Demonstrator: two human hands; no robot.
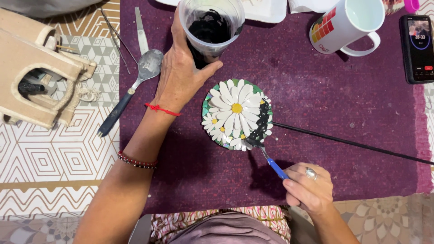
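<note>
Left hand (181,74) grips 1 clear plastic cup (211,28) of black paste. Right hand (307,187) holds 1 blue-handled spoon (266,158), its tip touching black paste on the round daisy mosaic (235,113) resting on the purple cloth (325,113).

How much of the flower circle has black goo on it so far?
Done: a black strip along the right edge of the daisy mosaic. In hand: the right hand spreads with a blue-handled tool; the left hand holds the cup of black paste. Left: most petals are bare.
</note>
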